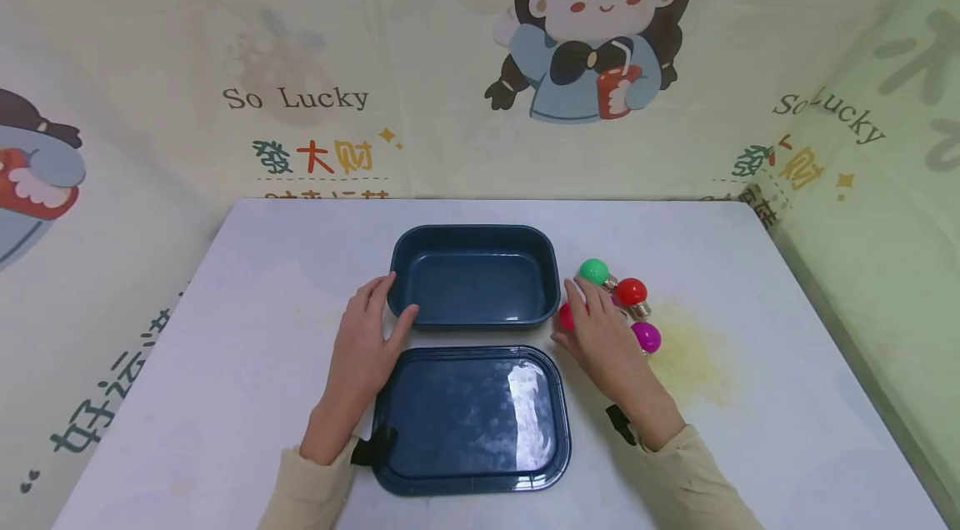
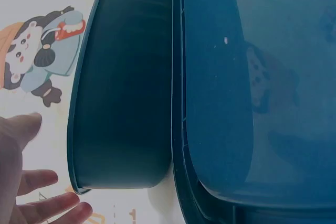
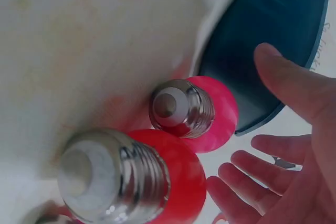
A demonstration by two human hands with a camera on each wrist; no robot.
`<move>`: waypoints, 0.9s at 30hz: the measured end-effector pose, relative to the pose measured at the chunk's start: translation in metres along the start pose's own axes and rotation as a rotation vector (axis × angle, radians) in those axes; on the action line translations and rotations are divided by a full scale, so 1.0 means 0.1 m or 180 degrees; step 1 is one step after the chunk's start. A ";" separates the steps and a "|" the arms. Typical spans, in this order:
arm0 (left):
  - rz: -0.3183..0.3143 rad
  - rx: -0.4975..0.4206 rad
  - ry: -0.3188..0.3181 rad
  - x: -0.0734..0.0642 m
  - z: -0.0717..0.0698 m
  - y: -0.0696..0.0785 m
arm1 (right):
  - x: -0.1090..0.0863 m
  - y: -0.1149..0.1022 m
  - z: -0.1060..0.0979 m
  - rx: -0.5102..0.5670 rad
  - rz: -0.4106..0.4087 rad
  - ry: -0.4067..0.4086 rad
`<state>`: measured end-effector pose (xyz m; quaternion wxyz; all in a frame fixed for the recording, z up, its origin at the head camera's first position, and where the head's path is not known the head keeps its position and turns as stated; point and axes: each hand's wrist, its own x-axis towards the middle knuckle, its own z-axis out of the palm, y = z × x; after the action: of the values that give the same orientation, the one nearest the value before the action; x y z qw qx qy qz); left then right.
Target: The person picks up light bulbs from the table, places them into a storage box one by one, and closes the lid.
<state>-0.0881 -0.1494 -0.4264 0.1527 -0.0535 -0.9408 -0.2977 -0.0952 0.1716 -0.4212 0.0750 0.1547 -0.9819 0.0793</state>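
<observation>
A dark blue rectangular box (image 1: 474,288), bare inside, stands on the table. My left hand (image 1: 366,351) is at its left end, fingers loosely extended and fingertips right at the rim. On the other side, my right hand (image 1: 606,351) hovers over several coloured light bulbs with relaxed, spread fingers and nothing gripped. A green bulb (image 1: 593,271), a red bulb (image 1: 632,291) and a purple bulb (image 1: 647,337) show around it; others are partly hidden beneath. In the right wrist view, a pink bulb (image 3: 223,114) with a metal screw base lies near the fingertips.
A matching dark blue lid (image 1: 457,422) lies flat in front of the box, between the forearms. The white table (image 1: 247,347) has a yellowish stain (image 1: 693,355) right of the bulbs. Printed cloth (image 1: 435,55) hangs behind and along the sides.
</observation>
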 end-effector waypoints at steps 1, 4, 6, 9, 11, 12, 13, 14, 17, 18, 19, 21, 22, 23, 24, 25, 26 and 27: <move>-0.0024 -0.0040 -0.0012 0.01 0.00 -0.01 | 0.00 0.00 0.00 0.0021 -0.0001 0.0000; -0.0105 -0.0161 -0.0065 0.02 0.02 -0.04 | 0.00 0.01 0.02 0.0068 -0.0012 -0.0003; -0.0157 -0.0262 -0.0095 0.03 0.04 -0.07 | 0.00 0.02 0.03 0.0047 -0.0031 0.0003; -0.0194 -0.0430 -0.0095 0.05 0.06 -0.10 | 0.00 0.03 0.04 -0.0010 -0.0055 0.0008; -0.0202 -0.0560 -0.0067 0.07 0.07 -0.13 | 0.01 0.04 0.05 -0.0050 -0.0061 0.0006; -0.0198 -0.0611 -0.0050 0.08 0.07 -0.14 | 0.01 0.04 0.05 -0.0065 -0.0064 -0.0002; -0.0197 -0.0655 -0.0035 0.09 0.08 -0.14 | 0.01 0.04 0.05 -0.0079 -0.0067 -0.0014; -0.0201 -0.0688 -0.0025 0.10 0.08 -0.15 | 0.01 0.04 0.05 -0.0091 -0.0068 -0.0021; -0.0233 -0.0759 0.0010 0.13 0.09 -0.17 | 0.02 0.04 0.04 -0.0145 -0.0092 -0.0048; -0.0246 -0.0786 0.0020 0.14 0.09 -0.18 | 0.02 0.04 0.04 -0.0170 -0.0102 -0.0056; -0.0262 -0.0817 0.0026 0.15 0.09 -0.18 | 0.03 0.04 0.04 -0.0194 -0.0112 -0.0064; -0.0293 -0.0907 0.0032 0.16 0.09 -0.19 | 0.03 0.05 0.04 -0.0256 -0.0149 -0.0063; -0.0311 -0.0974 0.0035 0.17 0.09 -0.19 | 0.04 0.05 0.03 -0.0284 -0.0167 -0.0061; -0.0328 -0.1040 0.0035 0.17 0.09 -0.20 | 0.04 0.05 0.03 -0.0304 -0.0182 -0.0054; -0.0344 -0.1108 0.0036 0.17 0.09 -0.20 | 0.04 0.05 0.03 -0.0329 -0.0195 -0.0046; -0.0366 -0.1174 0.0034 0.17 0.09 -0.20 | 0.04 0.05 0.04 -0.0356 -0.0214 -0.0031; -0.0386 -0.1232 0.0037 0.18 0.09 -0.20 | 0.04 0.06 0.04 -0.0363 -0.0228 -0.0011; -0.0410 -0.1284 0.0039 0.18 0.08 -0.20 | 0.05 0.06 0.04 -0.0369 -0.0234 0.0002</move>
<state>-0.1111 -0.1611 -0.4383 0.1253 -0.0210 -0.8627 -0.4894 -0.1019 0.1753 -0.4253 0.0870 0.1861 -0.9785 0.0195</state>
